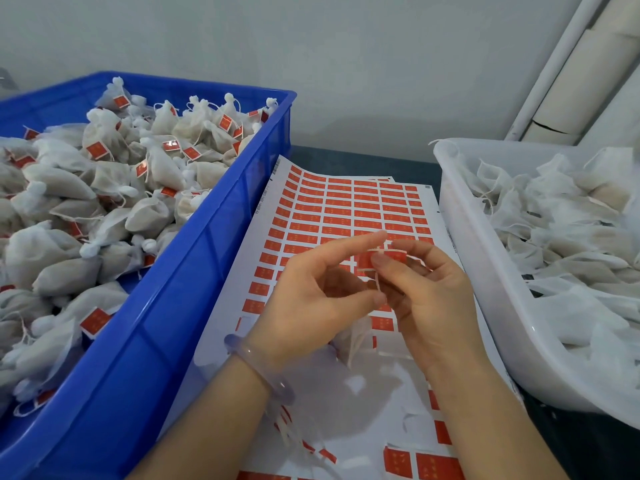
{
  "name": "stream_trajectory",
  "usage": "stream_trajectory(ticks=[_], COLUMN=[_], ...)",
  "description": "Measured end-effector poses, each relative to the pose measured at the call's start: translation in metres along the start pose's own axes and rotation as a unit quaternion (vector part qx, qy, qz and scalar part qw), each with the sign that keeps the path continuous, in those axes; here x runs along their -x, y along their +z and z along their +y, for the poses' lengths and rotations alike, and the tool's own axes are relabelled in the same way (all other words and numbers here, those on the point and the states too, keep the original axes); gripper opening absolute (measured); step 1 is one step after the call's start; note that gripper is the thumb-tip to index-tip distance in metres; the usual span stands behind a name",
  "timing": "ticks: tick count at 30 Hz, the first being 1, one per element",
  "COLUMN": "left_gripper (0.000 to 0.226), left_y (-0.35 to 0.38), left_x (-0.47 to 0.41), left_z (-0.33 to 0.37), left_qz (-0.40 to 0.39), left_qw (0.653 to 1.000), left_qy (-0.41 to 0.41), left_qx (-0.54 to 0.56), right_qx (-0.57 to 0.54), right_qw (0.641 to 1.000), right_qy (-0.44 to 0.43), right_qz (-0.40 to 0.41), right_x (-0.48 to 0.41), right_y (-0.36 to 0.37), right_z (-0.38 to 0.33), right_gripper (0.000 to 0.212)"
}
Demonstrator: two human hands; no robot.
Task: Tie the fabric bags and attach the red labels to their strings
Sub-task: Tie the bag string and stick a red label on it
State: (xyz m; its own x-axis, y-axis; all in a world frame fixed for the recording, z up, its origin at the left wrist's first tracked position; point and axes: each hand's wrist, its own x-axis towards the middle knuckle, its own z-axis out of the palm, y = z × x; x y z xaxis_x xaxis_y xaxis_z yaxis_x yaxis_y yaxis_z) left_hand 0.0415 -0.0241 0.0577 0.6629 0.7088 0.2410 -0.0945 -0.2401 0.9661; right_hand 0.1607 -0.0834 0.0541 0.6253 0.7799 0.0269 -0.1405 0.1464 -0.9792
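Above the label sheet [346, 393], right hand [433, 299] pinches red label [394, 255], print illegible.

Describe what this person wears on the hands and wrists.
The left hand and right hand are bare: no gloves, no rings that show, and no sleeves in view. A smooth, translucent, pale lilac bangle circles the left wrist. The right wrist wears nothing. The fingernails look short and unpainted.
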Motion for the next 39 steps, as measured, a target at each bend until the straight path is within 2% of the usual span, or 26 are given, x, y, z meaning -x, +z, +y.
stream_trajectory(ticks=[2,4,8,10,18,25,28,30,32,35,39], left_gripper=[0.052,0.050,0.023,0.017,0.018,0.032,0.046,0.040,0.026,0.017,0.017], left_y=[0.0009,0.0005,-0.0010,-0.0022,-0.0008,0.0007,0.0008,-0.0007,-0.0010,0.0004,0.0026], left_x=[-0.0006,-0.0017,-0.0021,-0.0028,-0.0058,-0.0057,-0.0069,-0.0071,-0.0063,-0.0052,-0.0047], left_z=[0.0025,0.0029,0.0021,0.0012,-0.0016,-0.0005,-0.0023,-0.0037,-0.0043,-0.0030,-0.0028], left_qz=[0.032,0.075,0.095,0.092,0.072,0.121,0.164,0.193,0.189,0.156,0.137], left_qw=[0.999,0.996,0.991,0.992,0.994,0.989,0.985,0.981,0.981,0.987,0.990], left_qy=[0.001,-0.012,-0.039,-0.042,-0.038,-0.013,-0.009,0.007,0.024,0.023,0.035], left_qx=[0.025,0.036,0.080,0.081,0.078,0.077,0.052,-0.006,-0.039,-0.032,-0.010], right_qx=[0.006,0.038,0.105,0.117,0.120,0.111,0.096,0.101,0.118,0.126,0.126], right_qw=[1.000,0.999,0.991,0.988,0.987,0.986,0.990,0.990,0.987,0.985,0.984], right_qy=[-0.007,-0.026,-0.084,-0.092,-0.093,-0.101,-0.096,-0.097,-0.107,-0.115,-0.124], right_qz=[0.002,0.003,-0.025,-0.035,-0.062,-0.065,-0.048,-0.033,-0.024,-0.025,-0.035], right_x=[0.0002,0.0016,0.0060,0.0066,0.0070,0.0090,0.0072,0.0059,0.0060,0.0074,0.0073], right_y=[-0.0003,0.0004,0.0022,0.0023,0.0015,0.0031,0.0020,0.0014,0.0016,0.0026,0.0036], right_z=[-0.0014,-0.0023,-0.0030,-0.0036,-0.0029,-0.0052,-0.0058,-0.0051,-0.0047,-0.0049,-0.0052], right_gripper=[0.040,0.047,0.026,0.019,0.023,0.017,0.029,0.032,0.023,0.016,0.016])
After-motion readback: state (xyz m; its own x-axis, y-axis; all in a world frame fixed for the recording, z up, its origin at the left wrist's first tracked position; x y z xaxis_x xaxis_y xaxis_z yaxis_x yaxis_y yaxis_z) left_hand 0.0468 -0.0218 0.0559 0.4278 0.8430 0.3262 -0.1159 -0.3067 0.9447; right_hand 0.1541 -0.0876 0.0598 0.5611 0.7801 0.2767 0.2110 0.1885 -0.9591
